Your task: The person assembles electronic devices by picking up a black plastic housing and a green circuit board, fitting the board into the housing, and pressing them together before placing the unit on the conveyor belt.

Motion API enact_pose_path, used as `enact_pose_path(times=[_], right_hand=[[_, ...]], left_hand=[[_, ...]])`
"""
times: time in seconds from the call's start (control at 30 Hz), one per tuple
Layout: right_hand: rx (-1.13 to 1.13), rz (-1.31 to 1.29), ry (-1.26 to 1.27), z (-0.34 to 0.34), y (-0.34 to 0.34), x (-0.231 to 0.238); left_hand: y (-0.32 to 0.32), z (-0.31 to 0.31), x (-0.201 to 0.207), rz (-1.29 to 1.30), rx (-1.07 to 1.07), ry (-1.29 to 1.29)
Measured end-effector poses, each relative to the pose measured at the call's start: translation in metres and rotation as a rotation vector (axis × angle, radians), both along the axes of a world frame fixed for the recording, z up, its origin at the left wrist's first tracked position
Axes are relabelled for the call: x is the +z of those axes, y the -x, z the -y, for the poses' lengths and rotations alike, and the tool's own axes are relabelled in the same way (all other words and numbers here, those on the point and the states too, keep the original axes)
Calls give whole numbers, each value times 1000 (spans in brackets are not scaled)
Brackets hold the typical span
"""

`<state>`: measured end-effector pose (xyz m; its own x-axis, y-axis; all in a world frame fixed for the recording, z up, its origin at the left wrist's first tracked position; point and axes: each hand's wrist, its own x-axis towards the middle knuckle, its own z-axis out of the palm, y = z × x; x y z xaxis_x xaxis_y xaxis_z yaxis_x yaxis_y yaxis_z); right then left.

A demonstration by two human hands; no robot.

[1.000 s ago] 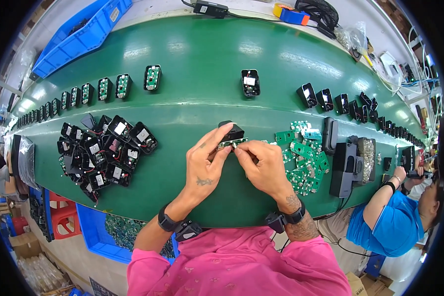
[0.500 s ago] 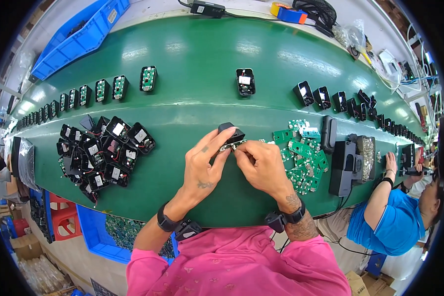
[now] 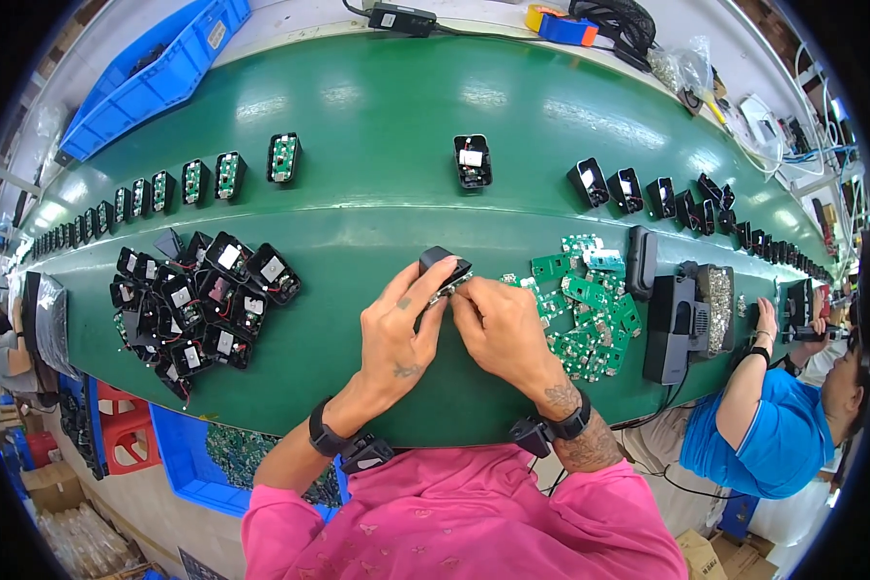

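Observation:
Over the middle of the green table, my left hand is closed around a small black plastic casing, which is tilted on its side. At the casing's near side shows the edge of a small green circuit board. Thumb and forefinger of my right hand are pinched together at that board's right end; the fingertips hide what lies between them. Right of this hand spreads a pile of loose green circuit boards. Left of my left hand is a heap of black casings with wires and white parts inside.
A row of casings with green boards runs far left; open casings line the far right. One casing stands alone ahead. A blue bin, a grey-black device and a co-worker in a blue shirt are around.
The casing in my left hand has turned and tilted, its near side swinging toward the right. My right hand has shifted slightly left and down, fingers still at the board.

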<state>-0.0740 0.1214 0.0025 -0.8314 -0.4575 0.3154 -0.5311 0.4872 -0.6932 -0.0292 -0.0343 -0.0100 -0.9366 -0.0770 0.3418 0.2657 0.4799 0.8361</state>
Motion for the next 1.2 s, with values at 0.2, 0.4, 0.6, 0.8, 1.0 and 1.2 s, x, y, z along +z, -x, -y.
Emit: enact_pose_path(times=[0.2, 0.4, 0.6, 0.8, 1.0, 1.2], right_hand=[[-150, 1, 102, 3, -2, 15], [-136, 555, 299, -6, 4, 13], [-128, 465, 454, -5, 2, 13], [-36, 560, 483, -6, 5, 10], [-43, 860, 608, -20, 18, 13], [-21, 649, 397, -7, 6, 13]], left_hand=[[5, 3, 11, 186, -4, -444], [5, 7, 10, 334, -102, -692], [7, 6, 11, 350, -124, -681], [6, 4, 13, 355, -106, -635], [3, 0, 23, 322, -121, -467], [1, -4, 17, 185, -3, -399]])
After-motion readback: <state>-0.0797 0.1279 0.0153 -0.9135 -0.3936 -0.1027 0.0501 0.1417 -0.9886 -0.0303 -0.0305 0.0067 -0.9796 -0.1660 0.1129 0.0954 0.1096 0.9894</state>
